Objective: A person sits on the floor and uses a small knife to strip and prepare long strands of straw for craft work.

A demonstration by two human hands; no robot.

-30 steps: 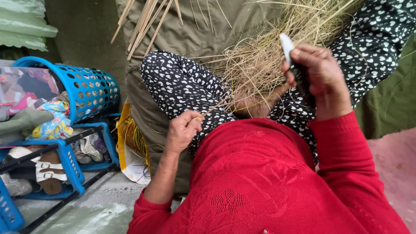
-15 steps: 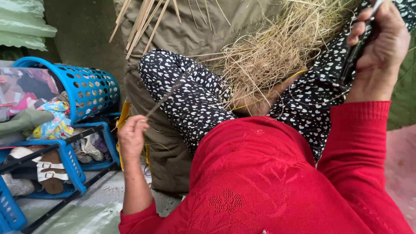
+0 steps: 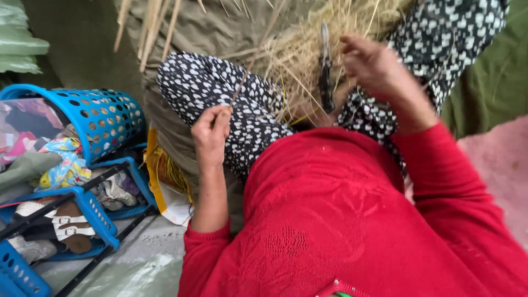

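I sit with my legs in black-and-white spotted trousers (image 3: 220, 88), wearing a red sweater. My left hand (image 3: 210, 133) is closed on a thin dry straw stalk (image 3: 254, 59) that slants up to the right over my left knee. My right hand (image 3: 369, 61) grips a dark-bladed knife (image 3: 325, 66), its blade pointing down over a heap of dry straw (image 3: 297, 49) in my lap. The straw heap lies between my knees on an olive cloth (image 3: 209, 30).
A blue plastic basket (image 3: 96, 118) with clothes stands at the left above a blue rack holding shoes (image 3: 66, 220). Yellow bundled material (image 3: 168, 173) lies beside my left leg. Cane sticks (image 3: 148, 25) lean at the top. A pink mat (image 3: 495, 165) is at the right.
My left hand rose from beside my leg back toward my knee with the stalk. My right hand came down from the upper right, bringing the knife over the straw.
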